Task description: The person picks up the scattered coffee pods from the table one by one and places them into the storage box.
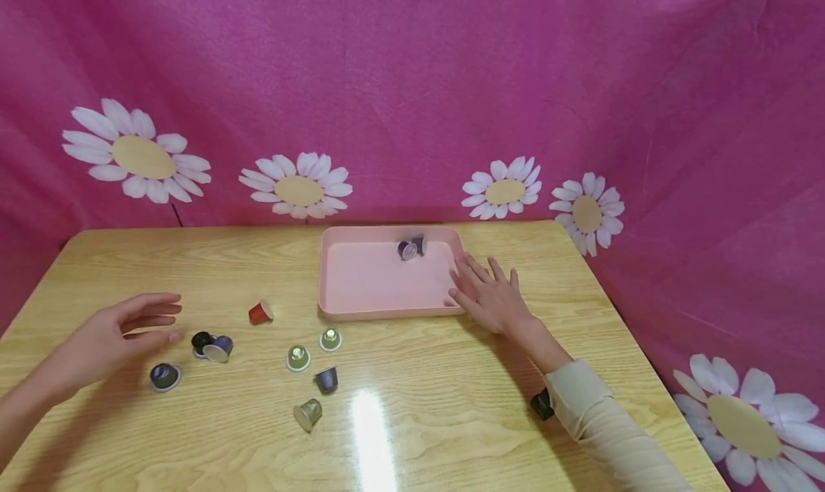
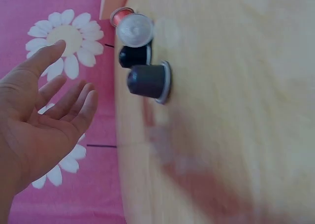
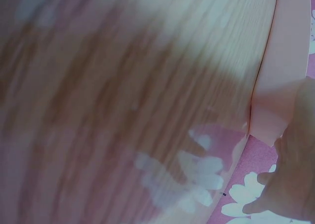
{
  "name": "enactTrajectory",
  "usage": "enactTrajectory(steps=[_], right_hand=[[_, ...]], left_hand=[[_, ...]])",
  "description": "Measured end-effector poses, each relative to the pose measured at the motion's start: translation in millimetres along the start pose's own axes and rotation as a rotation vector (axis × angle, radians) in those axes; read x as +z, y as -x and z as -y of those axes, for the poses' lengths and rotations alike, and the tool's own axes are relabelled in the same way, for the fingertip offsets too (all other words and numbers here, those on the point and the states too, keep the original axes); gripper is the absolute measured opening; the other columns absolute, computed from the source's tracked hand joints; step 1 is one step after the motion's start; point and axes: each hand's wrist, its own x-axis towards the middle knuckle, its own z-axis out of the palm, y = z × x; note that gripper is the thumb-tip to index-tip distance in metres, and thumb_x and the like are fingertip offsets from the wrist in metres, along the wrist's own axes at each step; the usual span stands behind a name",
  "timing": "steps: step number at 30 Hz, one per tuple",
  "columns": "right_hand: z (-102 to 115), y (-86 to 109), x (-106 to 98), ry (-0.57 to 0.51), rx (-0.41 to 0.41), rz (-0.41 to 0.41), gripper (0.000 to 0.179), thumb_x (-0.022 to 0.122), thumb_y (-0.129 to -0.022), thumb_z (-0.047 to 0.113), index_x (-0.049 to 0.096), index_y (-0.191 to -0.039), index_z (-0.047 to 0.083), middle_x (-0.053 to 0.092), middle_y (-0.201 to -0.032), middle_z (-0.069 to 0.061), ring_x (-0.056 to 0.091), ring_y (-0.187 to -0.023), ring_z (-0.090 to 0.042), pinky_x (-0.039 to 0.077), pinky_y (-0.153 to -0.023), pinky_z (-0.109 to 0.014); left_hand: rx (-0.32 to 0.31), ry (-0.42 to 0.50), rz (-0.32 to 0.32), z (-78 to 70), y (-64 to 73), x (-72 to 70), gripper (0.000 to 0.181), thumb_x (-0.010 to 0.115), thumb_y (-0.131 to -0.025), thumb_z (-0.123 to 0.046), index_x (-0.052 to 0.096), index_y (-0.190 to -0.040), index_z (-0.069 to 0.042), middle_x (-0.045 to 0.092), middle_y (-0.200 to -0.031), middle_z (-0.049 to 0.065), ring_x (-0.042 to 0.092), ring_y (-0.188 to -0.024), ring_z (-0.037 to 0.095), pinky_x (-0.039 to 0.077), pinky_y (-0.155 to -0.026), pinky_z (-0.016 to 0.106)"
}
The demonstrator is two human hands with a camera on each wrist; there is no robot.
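My left hand (image 1: 119, 339) is held over the left side of the table with relaxed fingers and nothing in its grasp. Closest to it are a dark coffee capsule (image 1: 165, 377), a black capsule (image 1: 203, 341) and a purple-blue capsule (image 1: 219, 349). In the left wrist view, the dark capsule (image 2: 149, 81) stands beyond the fingertips. At the right end of the pink tray (image 1: 387, 313) is my right hand (image 1: 493, 298), fingers spread, its fingertips overlapping the rim. Two purple capsules (image 1: 408, 250) lie inside the tray near its back wall.
A red capsule (image 1: 261, 312) lies left of the tray. In front of it are two green capsules (image 1: 298, 358), a blue-grey one (image 1: 326, 379) and a beige one (image 1: 308, 414). A small black object (image 1: 542, 404) shows beside the right sleeve. A pink flowered cloth (image 1: 399, 98) hangs behind the table.
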Motion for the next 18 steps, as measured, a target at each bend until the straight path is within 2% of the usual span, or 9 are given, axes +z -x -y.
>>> enactTrajectory(steps=[3, 7, 9, 13, 16, 18], right_hand=[[-1, -0.3, 0, 0.004, 0.000, 0.000, 0.073, 0.036, -0.101, 0.062, 0.024, -0.160, 0.022, 0.019, -0.165, -0.001, 0.013, -0.146, -0.046, 0.007, -0.107, -0.076], [-1, -0.7, 0, 0.007, 0.001, 0.002, 0.072, 0.036, -0.101, 0.062, 0.024, -0.160, 0.022, 0.019, -0.165, -0.001, 0.013, -0.147, -0.046, 0.007, -0.107, -0.076], [0, -0.6, 0, 0.004, 0.001, 0.000, 0.072, 0.036, -0.101, 0.061, 0.025, -0.160, 0.022, 0.019, -0.165, -0.001, 0.013, -0.147, -0.045, 0.007, -0.107, -0.076], [0, -0.3, 0, 0.001, -0.003, -0.001, 0.072, 0.036, -0.101, 0.061, 0.025, -0.160, 0.021, 0.020, -0.165, -0.001, 0.013, -0.146, -0.046, 0.006, -0.107, -0.076], [1, 0.2, -1, -0.001, -0.002, 0.002, 0.072, 0.037, -0.101, 0.061, 0.025, -0.160, 0.021, 0.020, -0.165, -0.002, 0.013, -0.147, -0.046, 0.005, -0.107, -0.075], [2, 0.2, -1, -0.001, -0.002, 0.002, 0.072, 0.037, -0.101, 0.061, 0.026, -0.160, 0.021, 0.020, -0.164, -0.002, 0.014, -0.146, -0.046, 0.006, -0.107, -0.075]], left_hand=[[-0.039, -0.021, 0.029, 7.7, 10.3, 2.0, 0.056, 0.071, -0.094, -0.017, 0.047, -0.140, 0.006, 0.056, -0.124, -0.013, 0.051, -0.102, -0.017, 0.053, -0.074, 0.017], [-0.046, 0.000, 0.056, 18.0, 21.7, 8.6, 0.052, 0.071, -0.093, -0.011, 0.049, -0.136, 0.008, 0.060, -0.121, -0.014, 0.055, -0.100, -0.013, 0.054, -0.072, 0.020], [-0.053, -0.006, 0.061, 21.0, 25.8, 13.0, 0.051, 0.072, -0.092, -0.010, 0.050, -0.134, 0.009, 0.064, -0.122, -0.005, 0.056, -0.099, -0.011, 0.054, -0.071, 0.021], [-0.097, -0.073, 0.053, 22.5, 31.4, 19.3, 0.052, 0.075, -0.091, -0.016, 0.053, -0.132, 0.008, 0.063, -0.123, 0.022, 0.056, -0.094, -0.013, 0.053, -0.070, 0.019], [-0.094, -0.097, 0.034, 22.5, 33.2, 23.5, 0.050, 0.077, -0.089, -0.014, 0.055, -0.128, 0.010, 0.063, -0.120, 0.027, 0.057, -0.090, -0.011, 0.052, -0.071, 0.018], [-0.079, -0.119, 0.014, 22.5, 34.2, 26.3, 0.048, 0.079, -0.086, -0.012, 0.058, -0.124, 0.008, 0.066, -0.114, 0.023, 0.058, -0.088, -0.010, 0.051, -0.071, 0.016]])
